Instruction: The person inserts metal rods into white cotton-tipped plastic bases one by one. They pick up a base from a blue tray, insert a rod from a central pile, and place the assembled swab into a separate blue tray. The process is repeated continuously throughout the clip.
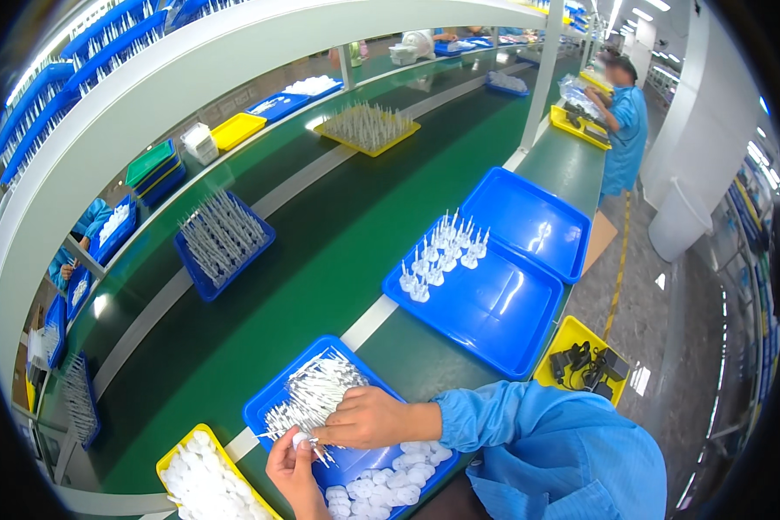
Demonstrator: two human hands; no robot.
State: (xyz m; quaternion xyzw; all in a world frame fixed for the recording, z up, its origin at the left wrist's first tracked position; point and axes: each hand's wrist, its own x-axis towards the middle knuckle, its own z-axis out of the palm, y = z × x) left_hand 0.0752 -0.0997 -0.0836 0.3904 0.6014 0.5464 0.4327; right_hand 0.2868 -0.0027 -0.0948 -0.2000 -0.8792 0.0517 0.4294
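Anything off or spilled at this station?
Nothing stands out. Both hands, left and right, work over the near blue tray of white sticks and discs; all parts stay inside trays. Finished pieces stand upright in the next tray.

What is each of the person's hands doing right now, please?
Left hand: closed on a small white cap.
Right hand: fingers curled, pinching a thin white stick over the blue tray.

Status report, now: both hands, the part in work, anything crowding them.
Left hand pinches a small white cap. Right hand rests on the white stick pile in the blue tray. Loose white discs lie close by.
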